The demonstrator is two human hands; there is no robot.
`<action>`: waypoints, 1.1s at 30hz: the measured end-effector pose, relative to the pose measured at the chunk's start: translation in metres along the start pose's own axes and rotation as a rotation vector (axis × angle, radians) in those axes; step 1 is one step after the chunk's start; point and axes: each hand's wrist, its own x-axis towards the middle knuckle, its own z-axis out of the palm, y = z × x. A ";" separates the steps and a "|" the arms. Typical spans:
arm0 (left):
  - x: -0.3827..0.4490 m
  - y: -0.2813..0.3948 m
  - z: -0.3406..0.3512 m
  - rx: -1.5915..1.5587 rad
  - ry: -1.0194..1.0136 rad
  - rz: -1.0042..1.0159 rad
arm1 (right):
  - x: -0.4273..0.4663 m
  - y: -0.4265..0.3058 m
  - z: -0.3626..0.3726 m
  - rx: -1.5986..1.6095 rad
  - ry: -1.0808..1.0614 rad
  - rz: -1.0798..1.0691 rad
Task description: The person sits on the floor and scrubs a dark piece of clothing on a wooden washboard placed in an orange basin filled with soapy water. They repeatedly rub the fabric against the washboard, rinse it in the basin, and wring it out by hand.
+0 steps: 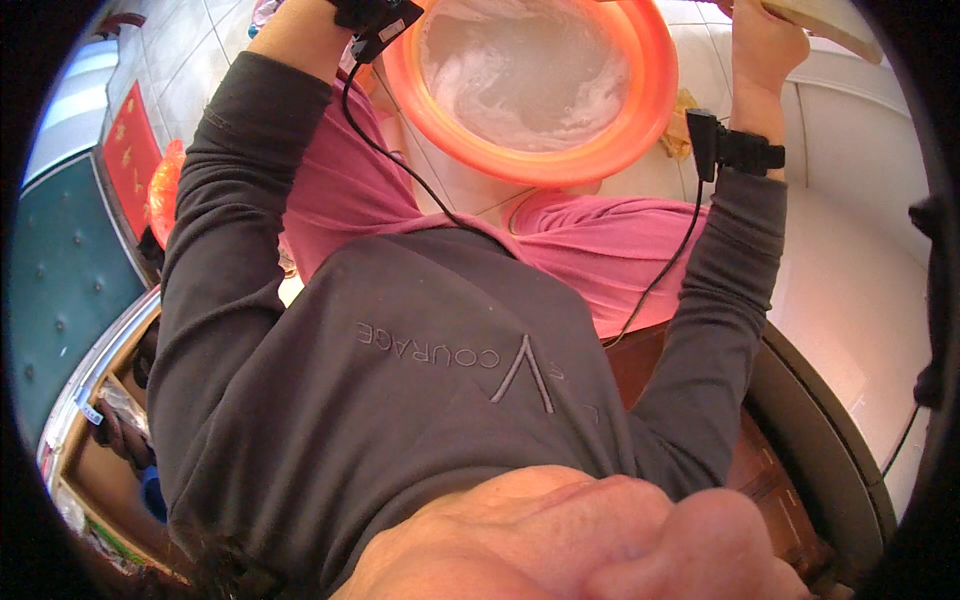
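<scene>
An orange plastic basin (652, 90) stands before me, holding cloudy, sudsy water (525, 75). My left hand is beyond the top edge; only its forearm shows, with a black strapped device (382, 26) at the wrist. At the top right, the heel of my right hand (769, 41) is in view, to the right of the basin. It is against a pale, flat board-like piece (832, 26). The frame cuts off its fingers, so its grip on that piece is unclear. Another black device (739, 146) is strapped to my right wrist.
Cables run from both wrist devices past my pink trousers (600, 262). A crumpled yellowish-brown item (679, 127) lies on the tiled floor right of the basin. At left are an orange plastic bag (165, 195), a red printed sheet (131, 157) and an open compartment (112, 472). A pale panel (847, 277) curves along the right.
</scene>
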 end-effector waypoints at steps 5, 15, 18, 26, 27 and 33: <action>-0.001 0.001 0.001 -0.007 0.009 0.001 | 0.001 0.002 0.001 0.106 -0.005 0.031; -0.001 0.003 0.002 -0.014 0.006 -0.001 | 0.001 0.004 0.001 0.137 -0.011 0.049; -0.001 0.004 0.002 -0.013 0.009 -0.002 | 0.001 0.004 0.001 0.138 -0.010 0.045; -0.004 0.005 0.003 -0.014 0.013 -0.003 | 0.004 0.005 0.001 0.045 -0.019 0.046; -0.004 0.005 0.003 -0.016 0.013 -0.003 | 0.004 0.005 0.001 0.068 -0.022 0.036; -0.005 0.006 0.003 -0.024 0.013 -0.003 | 0.004 0.002 0.002 0.091 -0.020 0.025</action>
